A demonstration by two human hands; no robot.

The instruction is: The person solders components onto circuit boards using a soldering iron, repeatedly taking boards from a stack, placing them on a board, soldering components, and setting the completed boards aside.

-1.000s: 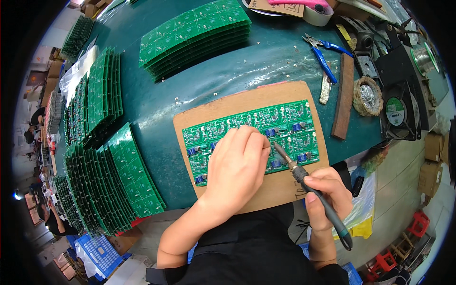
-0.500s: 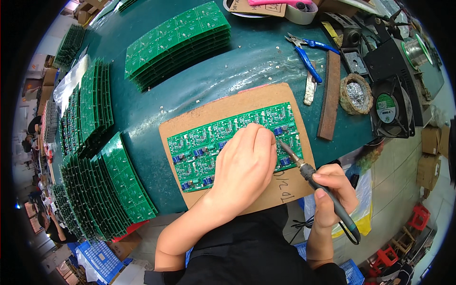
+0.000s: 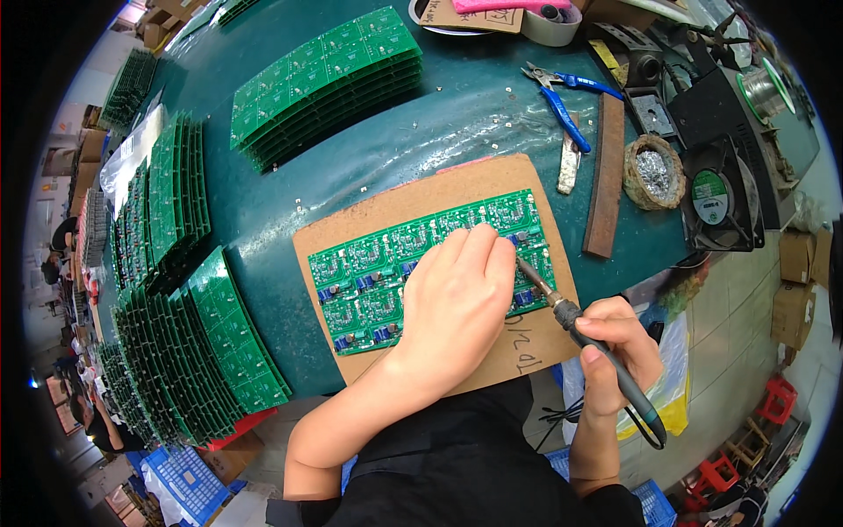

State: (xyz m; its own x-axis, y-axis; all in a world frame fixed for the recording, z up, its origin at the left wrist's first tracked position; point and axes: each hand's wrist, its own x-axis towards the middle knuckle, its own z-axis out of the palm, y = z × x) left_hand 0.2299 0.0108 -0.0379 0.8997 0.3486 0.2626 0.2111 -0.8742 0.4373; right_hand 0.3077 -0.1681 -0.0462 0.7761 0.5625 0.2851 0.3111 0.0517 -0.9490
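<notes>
A green circuit board panel lies on a brown cardboard sheet on the dark green table. My left hand rests on the panel's right half, fingers curled together with the tips near its upper right; whether they pinch anything is hidden. My right hand grips a soldering iron, its tip meeting the panel just right of my left fingertips.
Stacks of green boards sit at the back, with more rows fanned along the left. Blue-handled cutters, a brown bar, a tip-cleaner bowl, a small fan and a tape roll lie at the right.
The view has drifted slightly. Both hands stay on the panel's right part, with the iron tip still at my left fingertips.
</notes>
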